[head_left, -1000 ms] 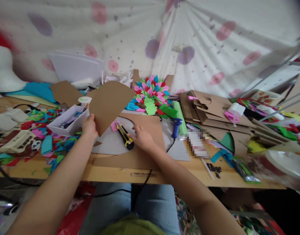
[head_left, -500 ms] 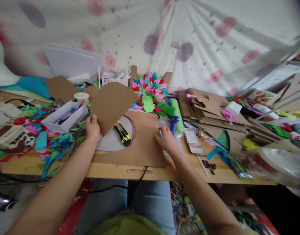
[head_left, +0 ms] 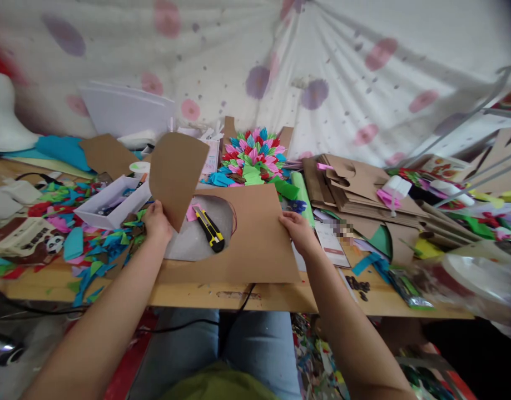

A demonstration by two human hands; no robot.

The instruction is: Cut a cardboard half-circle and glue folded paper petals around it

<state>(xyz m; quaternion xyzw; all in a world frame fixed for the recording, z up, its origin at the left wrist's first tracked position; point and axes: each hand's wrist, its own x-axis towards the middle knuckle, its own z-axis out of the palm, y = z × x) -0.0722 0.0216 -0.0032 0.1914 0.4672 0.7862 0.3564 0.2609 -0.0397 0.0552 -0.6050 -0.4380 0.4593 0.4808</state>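
Here's the wooden counter (head_left: 276, 300), and on it a broad brown cardboard sheet (head_left: 259, 233), curved opening at its left, grey board (head_left: 180, 244) showing through. Up comes the view to a rounded cardboard piece (head_left: 174, 178), standing tilted in the air, its lower left edge pinched by the left hand (head_left: 157, 225)! Across, the right hand (head_left: 300, 228) has thumb and fingers closed on the sheet's right edge. Inside the opening lies a black-and-yellow knife (head_left: 210, 230), far end by a pink scrap (head_left: 191, 213).

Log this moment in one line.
Left hand: holding curved cardboard piece | Right hand: holding cardboard sheet, right edge | Utility knife: lying between hands
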